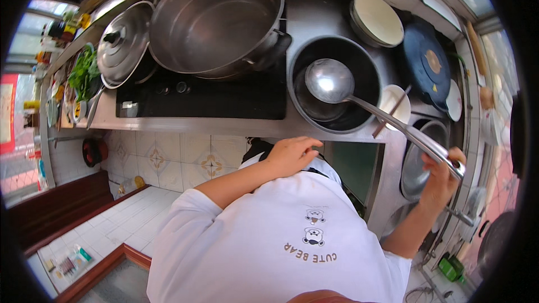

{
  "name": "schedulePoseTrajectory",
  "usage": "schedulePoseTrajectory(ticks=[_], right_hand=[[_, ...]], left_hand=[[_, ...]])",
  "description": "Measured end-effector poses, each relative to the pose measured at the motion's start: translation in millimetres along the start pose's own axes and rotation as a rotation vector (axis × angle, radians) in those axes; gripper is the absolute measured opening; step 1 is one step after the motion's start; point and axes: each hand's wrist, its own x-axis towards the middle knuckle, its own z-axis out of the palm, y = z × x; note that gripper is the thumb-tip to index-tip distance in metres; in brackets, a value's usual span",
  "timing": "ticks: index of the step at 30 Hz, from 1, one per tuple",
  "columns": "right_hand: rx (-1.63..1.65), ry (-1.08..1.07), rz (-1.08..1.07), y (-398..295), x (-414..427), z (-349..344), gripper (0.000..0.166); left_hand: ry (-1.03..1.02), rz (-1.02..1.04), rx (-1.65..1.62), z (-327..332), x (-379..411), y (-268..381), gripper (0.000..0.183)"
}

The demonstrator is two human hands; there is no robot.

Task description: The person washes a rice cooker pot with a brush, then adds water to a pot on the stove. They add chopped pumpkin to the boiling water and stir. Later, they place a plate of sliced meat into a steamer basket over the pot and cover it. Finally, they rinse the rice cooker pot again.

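My right hand (440,176) grips the end of a long metal ladle (381,113). The ladle's round bowl lies over a deep dark-walled pot (294,88) beside the cooktop; whether it touches the pot's inside I cannot tell. Just in front of the counter edge, my left hand (294,155) rests near my belly with loosely bent fingers and nothing in it. Right of the pot stands a small white bowl (398,97), with dark chopsticks (392,111) partly behind the ladle handle.
A large steel pot (214,29) stands on the black glass cooktop (202,101). Left of it is a lidded pan (126,44), then leafy greens (84,71). At the right are stacked bowls (377,19), a blue lid (427,65) and a metal basin (421,168) by a tap (461,216).
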Motion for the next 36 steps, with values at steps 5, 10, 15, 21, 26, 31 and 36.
schedulePoseTrajectory(ticks=[5, 10, 15, 21, 26, 31, 36], right_hand=[[0.105, -0.095, 0.084, 24.9, 12.7, 19.7, 0.024], [0.142, -0.014, 0.098, 32.5, 24.5, 28.6, 0.022], [0.16, 0.128, 0.109, 33.2, 15.3, -7.4, 0.026], [0.111, 0.211, 0.096, 21.5, -17.3, -40.1, 0.027], [0.072, 0.163, 0.078, 11.3, -20.0, -31.8, 0.027], [0.061, 0.082, 0.037, 13.6, -6.0, -0.5, 0.025], [0.018, -0.125, -0.076, 12.6, 6.9, 27.6, 0.027]], left_hand=[[-0.022, -0.09, -0.005, 1.2, 0.1, 11.1, 0.027], [-0.026, -0.137, -0.016, 2.2, -1.0, 13.2, 0.027], [-0.037, -0.123, -0.015, 4.3, 3.1, 17.2, 0.027], [-0.081, -0.075, -0.021, 7.9, 12.4, 18.5, 0.027], [-0.103, -0.037, -0.001, 10.1, 15.1, 16.4, 0.028], [-0.071, -0.053, -0.004, 7.4, 9.6, 14.1, 0.027], [-0.049, -0.094, -0.008, 4.6, 4.1, 11.8, 0.027]])
